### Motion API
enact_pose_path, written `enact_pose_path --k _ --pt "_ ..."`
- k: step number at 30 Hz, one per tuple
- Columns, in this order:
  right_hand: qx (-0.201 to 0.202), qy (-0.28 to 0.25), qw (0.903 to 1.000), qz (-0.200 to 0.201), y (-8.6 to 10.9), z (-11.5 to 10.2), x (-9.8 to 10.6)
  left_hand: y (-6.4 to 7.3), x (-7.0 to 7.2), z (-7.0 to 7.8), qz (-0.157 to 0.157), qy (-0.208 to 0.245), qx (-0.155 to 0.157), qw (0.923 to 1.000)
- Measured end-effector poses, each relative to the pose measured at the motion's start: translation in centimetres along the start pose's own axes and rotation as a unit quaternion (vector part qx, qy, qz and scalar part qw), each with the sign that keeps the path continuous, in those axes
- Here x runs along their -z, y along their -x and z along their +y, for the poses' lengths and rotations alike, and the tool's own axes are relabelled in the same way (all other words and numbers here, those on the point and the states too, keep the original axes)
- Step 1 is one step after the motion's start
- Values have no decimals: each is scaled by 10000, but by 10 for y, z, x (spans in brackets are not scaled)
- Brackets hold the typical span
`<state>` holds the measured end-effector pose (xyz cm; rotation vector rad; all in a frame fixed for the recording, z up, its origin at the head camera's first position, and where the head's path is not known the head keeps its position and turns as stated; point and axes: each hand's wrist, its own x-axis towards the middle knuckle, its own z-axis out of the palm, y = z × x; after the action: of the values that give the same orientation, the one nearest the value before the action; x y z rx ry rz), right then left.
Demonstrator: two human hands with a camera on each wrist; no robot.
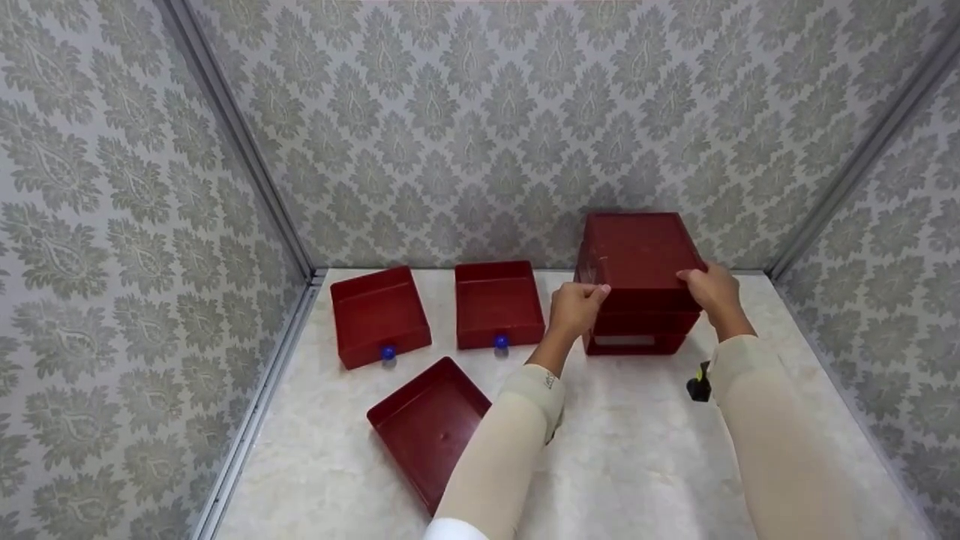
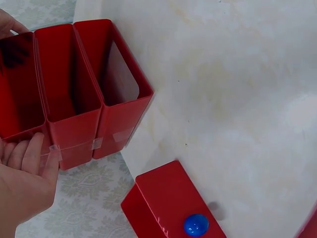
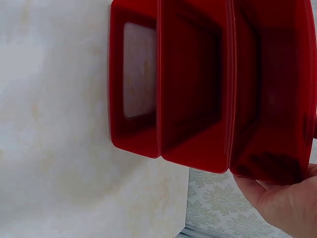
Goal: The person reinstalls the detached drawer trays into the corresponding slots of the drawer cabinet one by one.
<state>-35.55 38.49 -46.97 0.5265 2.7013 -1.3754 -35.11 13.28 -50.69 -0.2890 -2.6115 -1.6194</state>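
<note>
Head view, drawer cabinet point(image 1: 641, 279): likely light, stiff; hold sides.
Left hand point(image 1: 576, 309): grips nine-o'clock side.
Right hand point(image 1: 714, 292): grips three-o'clock side.

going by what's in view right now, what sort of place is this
Probably a small booth set up for tabletop work rather than a lived-in room: patterned wallpaper covers the walls on three sides, metal strips run along the corners, and a pale marbled tabletop spans between them.
</note>
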Motion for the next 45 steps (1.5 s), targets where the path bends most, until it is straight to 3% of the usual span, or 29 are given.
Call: enact_pose_path --k 7,11,13,15,20,28,33,41,45 --pt "4 88 9999 113 -1 -1 -1 -4 11 -5 -137 9 -285 9995" --pt "11 144 9998 114 -1 0 -1 -9 23 -11 124 -786 -778 9938" --pt "12 131 9999 90 -1 0 -1 -10 31 -15 222 -1444 -983 9844" --pt "8 110 9999 62 0 1 -1 -11 41 -19 247 -2153 -1095 9701" --pt "-9 113 9999 -10 0 1 0 -15 70 -40 -55 -3354 -1048 9362" --pt "-3 74 10000 30 2 0 0 -16 127 -92 -649 -4117 -362 9083" --pt "-35 -15 10000 60 1 0 -1 -10 150 -120 -826 -4475 -43 8904" --pt "-40 -34 10000 65 -1 0 -2 -1 158 -152 -1021 -4596 3 8822" --pt "-36 -39 10000 38 -1 0 -1 3 154 -157 -1082 -4497 -181 8864"
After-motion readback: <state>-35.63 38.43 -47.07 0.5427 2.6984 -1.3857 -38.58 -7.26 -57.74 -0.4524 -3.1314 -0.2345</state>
